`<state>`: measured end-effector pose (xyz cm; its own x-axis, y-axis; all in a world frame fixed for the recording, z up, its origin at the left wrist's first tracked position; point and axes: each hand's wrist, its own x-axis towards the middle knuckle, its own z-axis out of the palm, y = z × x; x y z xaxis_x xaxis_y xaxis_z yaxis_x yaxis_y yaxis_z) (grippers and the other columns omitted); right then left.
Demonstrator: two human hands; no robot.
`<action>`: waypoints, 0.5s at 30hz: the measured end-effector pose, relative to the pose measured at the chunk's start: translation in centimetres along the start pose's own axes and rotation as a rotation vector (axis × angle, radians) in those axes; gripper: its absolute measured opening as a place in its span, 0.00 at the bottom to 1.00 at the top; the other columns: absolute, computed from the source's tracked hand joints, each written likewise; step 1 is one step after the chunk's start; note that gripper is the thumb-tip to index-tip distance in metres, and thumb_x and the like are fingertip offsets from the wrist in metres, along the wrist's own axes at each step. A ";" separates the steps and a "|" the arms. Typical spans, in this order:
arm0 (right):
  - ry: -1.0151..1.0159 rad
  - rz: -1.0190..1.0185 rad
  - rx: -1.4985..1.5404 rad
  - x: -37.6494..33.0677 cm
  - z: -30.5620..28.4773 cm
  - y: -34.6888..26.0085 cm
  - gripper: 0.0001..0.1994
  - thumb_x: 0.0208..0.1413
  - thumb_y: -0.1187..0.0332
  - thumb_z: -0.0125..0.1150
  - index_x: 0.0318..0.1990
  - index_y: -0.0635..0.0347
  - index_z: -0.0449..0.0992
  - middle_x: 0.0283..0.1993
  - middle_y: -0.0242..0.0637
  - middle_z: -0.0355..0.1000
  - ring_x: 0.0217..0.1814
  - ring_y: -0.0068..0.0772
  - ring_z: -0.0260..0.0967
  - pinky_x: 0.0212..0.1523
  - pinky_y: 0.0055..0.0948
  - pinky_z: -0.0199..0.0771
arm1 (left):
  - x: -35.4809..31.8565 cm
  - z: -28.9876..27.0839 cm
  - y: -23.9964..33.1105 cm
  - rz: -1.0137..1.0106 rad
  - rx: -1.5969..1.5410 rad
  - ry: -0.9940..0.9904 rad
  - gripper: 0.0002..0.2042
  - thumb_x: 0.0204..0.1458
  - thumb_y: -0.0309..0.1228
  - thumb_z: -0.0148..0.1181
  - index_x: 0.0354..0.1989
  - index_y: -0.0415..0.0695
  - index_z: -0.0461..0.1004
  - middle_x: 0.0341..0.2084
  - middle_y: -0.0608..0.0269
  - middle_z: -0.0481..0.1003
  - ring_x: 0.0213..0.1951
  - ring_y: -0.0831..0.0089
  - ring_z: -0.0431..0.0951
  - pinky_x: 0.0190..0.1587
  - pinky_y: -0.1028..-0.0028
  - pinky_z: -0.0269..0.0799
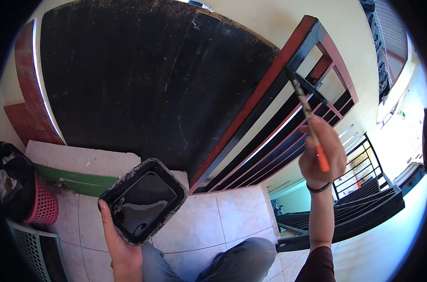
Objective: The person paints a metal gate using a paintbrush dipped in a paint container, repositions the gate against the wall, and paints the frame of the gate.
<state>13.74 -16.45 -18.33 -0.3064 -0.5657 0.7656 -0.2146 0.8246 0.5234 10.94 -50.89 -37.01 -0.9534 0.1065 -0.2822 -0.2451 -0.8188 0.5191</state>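
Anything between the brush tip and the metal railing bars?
Nothing visible. The right hand holds the brush up, its bristle end at the railing frame. The left hand holds the paint tray low, off to the side.

A pink basket (43, 207) lined with a black bag (9, 181) stands on the tiled floor (232, 211)

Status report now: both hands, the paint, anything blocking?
Left hand holds tray of black paint. Right hand holds brush, tip at railing. Nothing blocking.
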 end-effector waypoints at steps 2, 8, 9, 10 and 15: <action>-0.102 -0.165 -0.061 -0.3 0.6 -0.2 0.19 0.52 0.70 0.76 0.50 0.65 0.80 0.45 0.46 0.82 0.35 0.34 0.81 0.28 0.30 0.78 | 0.2 -0.2 0.0 0.010 0.007 0.007 0.28 0.71 0.53 0.49 0.69 0.45 0.67 0.63 0.59 0.74 0.63 0.65 0.75 0.64 0.62 0.74; -0.444 -0.116 0.173 -2.7 0.6 -4.2 0.16 0.52 0.73 0.75 0.48 0.61 0.80 0.43 0.44 0.81 0.33 0.34 0.80 0.28 0.30 0.78 | 0.4 0.2 0.1 -0.005 0.019 0.028 0.29 0.70 0.54 0.50 0.68 0.45 0.67 0.62 0.58 0.74 0.61 0.65 0.76 0.63 0.63 0.75; -0.447 -0.119 0.174 -2.1 0.6 -3.7 0.16 0.52 0.73 0.75 0.48 0.61 0.80 0.43 0.44 0.81 0.33 0.34 0.80 0.28 0.30 0.78 | 0.5 0.2 0.2 -0.017 0.021 0.014 0.29 0.70 0.54 0.50 0.68 0.44 0.67 0.61 0.58 0.74 0.61 0.65 0.76 0.63 0.63 0.75; -0.370 -0.064 0.202 -0.9 0.5 -2.8 0.14 0.53 0.74 0.73 0.48 0.61 0.80 0.43 0.44 0.81 0.33 0.34 0.80 0.29 0.31 0.79 | 0.4 0.1 0.2 -0.023 0.021 0.015 0.29 0.70 0.54 0.50 0.68 0.44 0.67 0.61 0.58 0.74 0.61 0.65 0.76 0.63 0.63 0.75; -0.236 0.227 0.087 5.1 -0.9 -0.1 0.12 0.54 0.77 0.71 0.46 0.63 0.80 0.46 0.43 0.82 0.35 0.39 0.82 0.32 0.30 0.81 | 0.9 -0.6 0.1 -0.018 0.022 0.012 0.30 0.70 0.55 0.50 0.69 0.44 0.67 0.62 0.58 0.73 0.62 0.65 0.75 0.63 0.63 0.75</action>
<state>13.08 -19.41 -14.17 -0.5593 -0.3611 0.7462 -0.1913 0.9321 0.3076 10.19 -51.22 -37.71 -0.9468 0.1143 -0.3009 -0.2660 -0.8043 0.5314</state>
